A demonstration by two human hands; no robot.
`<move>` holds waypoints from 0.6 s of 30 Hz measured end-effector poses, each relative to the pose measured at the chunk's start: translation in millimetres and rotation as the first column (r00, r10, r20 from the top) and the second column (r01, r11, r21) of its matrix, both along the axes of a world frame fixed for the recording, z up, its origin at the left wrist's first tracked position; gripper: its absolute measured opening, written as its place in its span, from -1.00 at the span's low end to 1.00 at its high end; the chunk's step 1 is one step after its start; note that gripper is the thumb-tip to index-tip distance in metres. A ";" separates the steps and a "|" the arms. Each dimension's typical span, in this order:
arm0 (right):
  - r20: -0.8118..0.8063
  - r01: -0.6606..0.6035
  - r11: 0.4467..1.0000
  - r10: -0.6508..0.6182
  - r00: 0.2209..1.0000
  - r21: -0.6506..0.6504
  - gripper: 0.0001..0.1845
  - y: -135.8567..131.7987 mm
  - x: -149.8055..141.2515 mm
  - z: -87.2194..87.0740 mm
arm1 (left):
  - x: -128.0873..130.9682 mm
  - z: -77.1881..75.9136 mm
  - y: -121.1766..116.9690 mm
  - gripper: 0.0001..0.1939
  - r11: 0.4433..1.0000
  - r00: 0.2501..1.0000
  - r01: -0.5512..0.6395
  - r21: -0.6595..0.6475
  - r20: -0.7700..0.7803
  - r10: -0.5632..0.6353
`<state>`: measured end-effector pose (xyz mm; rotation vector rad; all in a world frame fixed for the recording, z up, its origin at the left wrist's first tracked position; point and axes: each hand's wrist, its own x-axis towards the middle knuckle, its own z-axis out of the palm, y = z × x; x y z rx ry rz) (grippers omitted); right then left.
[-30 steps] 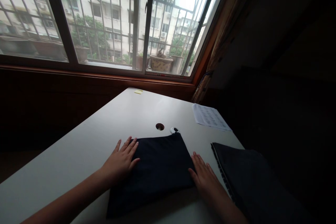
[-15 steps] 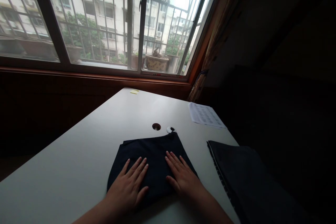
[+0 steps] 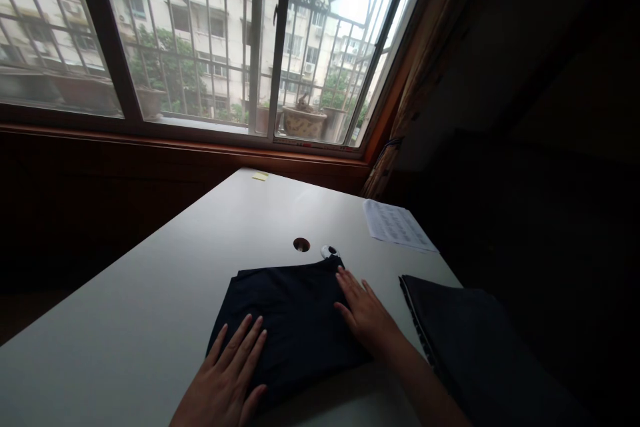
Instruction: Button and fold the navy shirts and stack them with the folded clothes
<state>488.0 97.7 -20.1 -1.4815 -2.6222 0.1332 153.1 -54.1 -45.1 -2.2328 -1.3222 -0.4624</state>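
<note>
A dark navy folded cloth (image 3: 300, 320), probably a garment, lies flat on the white table (image 3: 150, 320). My left hand (image 3: 227, 370) rests palm down on its near left part, fingers spread. Along the right edge of the cloth lies my right hand (image 3: 365, 310), its fingers stretched out and pointing to the far right corner. Neither hand grips anything. The near edge of the cloth is partly hidden by my left hand and in shadow.
A second dark folded cloth (image 3: 480, 340) lies at the table's right side. Printed paper sheets (image 3: 400, 225) are near the far right edge. Beyond the navy cloth are a round cable hole (image 3: 301, 245) and a small white ring-shaped cover (image 3: 330, 251). A yellow note (image 3: 260, 176) sits at the far corner.
Both hands first came inward over the cloth, then moved apart again. My left hand is now nearer to me than at first, and my right hand has shifted to the far right edge.
</note>
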 end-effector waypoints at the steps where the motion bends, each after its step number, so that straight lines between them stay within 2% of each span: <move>1: -0.005 -0.086 0.996 0.086 0.996 -0.025 -0.31 0.9 -14.0 3.3 | 0.0 0.2 -0.2 -0.31 1.000 1.000 -0.002 -0.007 0.002 0.002; 4: -0.027 -0.300 0.946 0.299 0.954 -0.122 -0.33 7.8 -47.7 8.9 | 0.0 0.6 0.2 -0.30 1.000 1.000 -0.005 -0.019 0.013 0.005; 6: -0.038 -0.337 0.930 0.335 0.941 -0.149 -0.32 18.9 -57.3 9.9 | -0.2 1.1 0.4 -0.30 1.000 1.000 -0.003 -0.015 0.010 0.004; 12: -0.010 -0.167 0.977 0.168 0.986 -0.135 -0.30 70.8 -45.0 5.5 | -1.2 1.4 -0.3 -0.30 1.000 1.000 -0.005 0.011 0.001 0.005; 18: -0.113 0.035 0.993 -0.047 0.992 -0.112 -0.32 109.1 -31.6 -14.1 | -0.8 -2.0 0.4 -0.30 1.000 1.000 0.002 -0.007 0.028 -0.002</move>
